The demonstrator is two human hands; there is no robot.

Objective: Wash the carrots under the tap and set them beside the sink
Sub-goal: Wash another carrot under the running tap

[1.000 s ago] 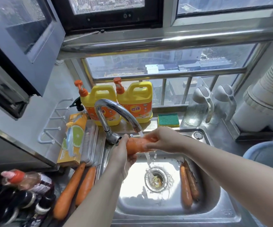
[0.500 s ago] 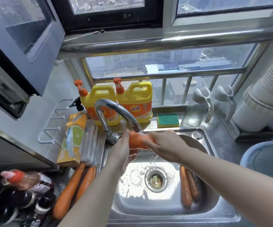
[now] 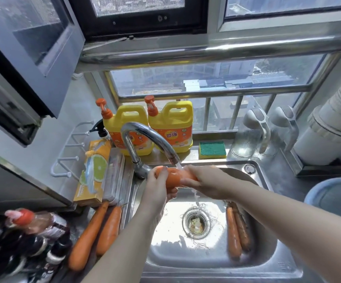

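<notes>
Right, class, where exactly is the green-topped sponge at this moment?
In the head view, the sponge sits on the ledge behind the sink, between the right-hand detergent bottle and the clear jug.

counter [image 3: 284,186] | L of sink [image 3: 216,271]: 2 carrots [image 3: 88,235], box [image 3: 93,172], bottles [image 3: 32,231] | back: 2 jugs [image 3: 173,127], sponge [image 3: 212,149]

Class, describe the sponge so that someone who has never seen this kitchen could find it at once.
Start at the steel sink. On the ledge behind it, between the right yellow bottle and the clear jug, lies the sponge. It is the only flat block there, green on top and yellow below.
</notes>
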